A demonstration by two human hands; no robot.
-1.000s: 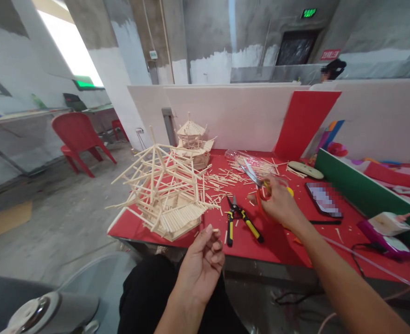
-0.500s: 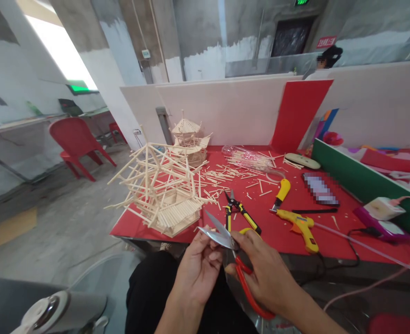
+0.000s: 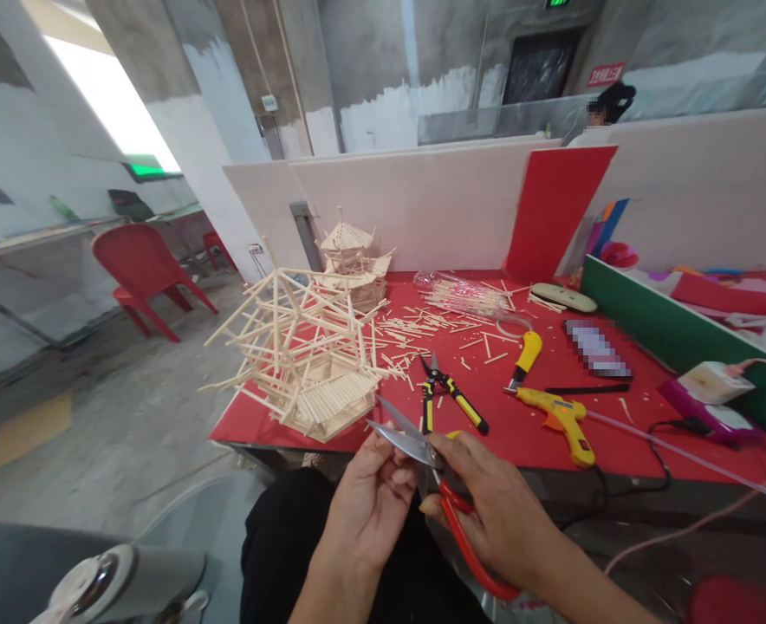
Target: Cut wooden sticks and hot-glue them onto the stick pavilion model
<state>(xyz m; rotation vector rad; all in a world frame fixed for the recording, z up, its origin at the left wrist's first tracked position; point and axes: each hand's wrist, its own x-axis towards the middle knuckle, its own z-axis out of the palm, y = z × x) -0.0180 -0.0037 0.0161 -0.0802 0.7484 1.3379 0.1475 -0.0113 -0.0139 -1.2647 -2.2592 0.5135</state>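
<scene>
My right hand (image 3: 496, 498) grips a pair of red-handled scissors (image 3: 409, 444), their blades parted and pointing up to the left. Close against the lower blade is my left hand (image 3: 373, 503), palm up, fingers curled and thumb pressed in. Whatever those fingers pinch is too small or hidden to name. Beyond my hands, at the table's left edge, stands an open pavilion-like frame of thin wooden sticks (image 3: 318, 373). Yellow-and-black pruning shears (image 3: 451, 390) lie just past the scissors, and part of another yellow handle shows behind my right hand.
Loose sticks (image 3: 415, 325) and a plastic bag of sticks (image 3: 464, 295) lie on the red table (image 3: 487, 468). A smaller stick pavilion (image 3: 350, 260) stands behind. To the right are a yellow glue gun (image 3: 565, 420), a yellow-handled cutter (image 3: 527, 354) and a phone (image 3: 597, 349).
The camera view shifts slightly. Both hands keep nearly the same pose, and the scissors stay parted beside my left fingers.
</scene>
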